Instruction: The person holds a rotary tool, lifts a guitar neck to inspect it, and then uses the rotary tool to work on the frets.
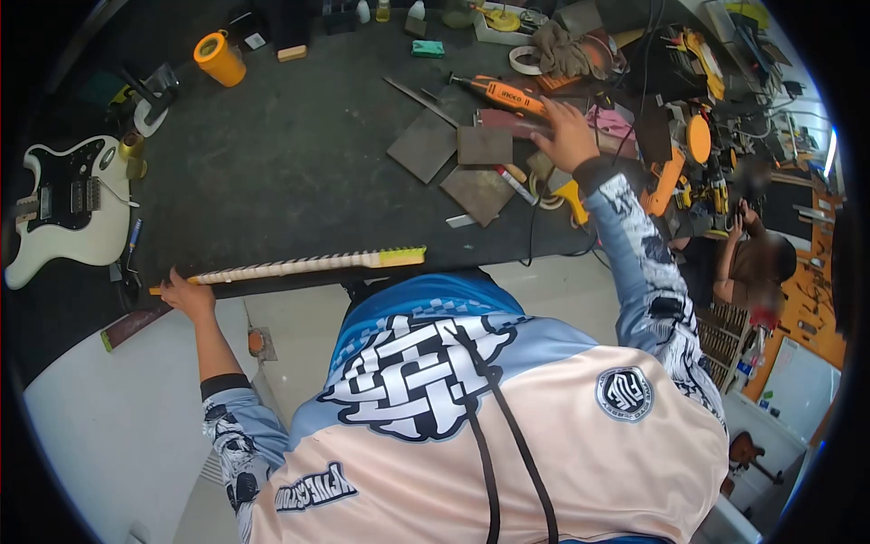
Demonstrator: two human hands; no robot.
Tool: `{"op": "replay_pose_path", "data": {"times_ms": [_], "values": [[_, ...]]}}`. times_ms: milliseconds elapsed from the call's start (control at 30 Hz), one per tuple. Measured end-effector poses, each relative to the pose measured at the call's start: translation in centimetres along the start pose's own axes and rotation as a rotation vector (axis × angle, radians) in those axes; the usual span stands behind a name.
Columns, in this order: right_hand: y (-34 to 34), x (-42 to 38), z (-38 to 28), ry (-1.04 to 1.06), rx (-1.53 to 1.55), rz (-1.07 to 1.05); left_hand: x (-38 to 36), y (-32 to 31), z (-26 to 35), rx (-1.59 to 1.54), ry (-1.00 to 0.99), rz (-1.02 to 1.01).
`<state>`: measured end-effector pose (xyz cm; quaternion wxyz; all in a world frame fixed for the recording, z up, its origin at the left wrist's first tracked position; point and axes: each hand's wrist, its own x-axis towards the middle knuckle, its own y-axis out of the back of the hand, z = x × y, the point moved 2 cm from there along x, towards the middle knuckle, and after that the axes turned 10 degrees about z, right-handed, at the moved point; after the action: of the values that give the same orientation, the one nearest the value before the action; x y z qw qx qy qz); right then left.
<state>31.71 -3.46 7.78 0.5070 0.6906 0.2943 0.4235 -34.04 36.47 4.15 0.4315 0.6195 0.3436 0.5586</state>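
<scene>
A guitar neck (299,266), wrapped along its length and yellow-green at its right end, lies near the front edge of the dark workbench (272,163). My left hand (188,295) is closed round its left end. At the upper right, my right hand (569,134) rests with fingers spread at the rear end of an orange rotary tool (512,96). Dark square sanding sheets (422,145) and a red-capped marker (515,184) lie left of and below that hand.
A white guitar body (68,218) lies at the far left. An orange cup (219,59) stands at the back. Tools, cables, a tape roll (524,61) and a cloth (560,47) crowd the right side. Another person (757,258) is at the far right.
</scene>
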Motion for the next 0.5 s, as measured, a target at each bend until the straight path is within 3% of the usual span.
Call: {"op": "replay_pose_path", "data": {"times_ms": [100, 167, 333, 500], "values": [[-3.1, 3.2, 3.9, 0.036, -0.032, -0.113, 0.2, -2.7, -1.6, -0.072, 0.049, -0.028], [-4.7, 4.6, 5.1, -0.024, 0.086, -0.306, 0.0, -2.6, -1.7, -0.030, 0.086, -0.071], [-6.3, 7.3, 5.4, -0.072, 0.227, -0.527, 0.7, 0.9, -0.4, -0.037, 0.069, -0.214], [-4.9, 6.8, 5.4, -0.125, 0.260, -0.425, 0.6, 0.8, -0.8, -0.026, 0.052, -0.232]]}}
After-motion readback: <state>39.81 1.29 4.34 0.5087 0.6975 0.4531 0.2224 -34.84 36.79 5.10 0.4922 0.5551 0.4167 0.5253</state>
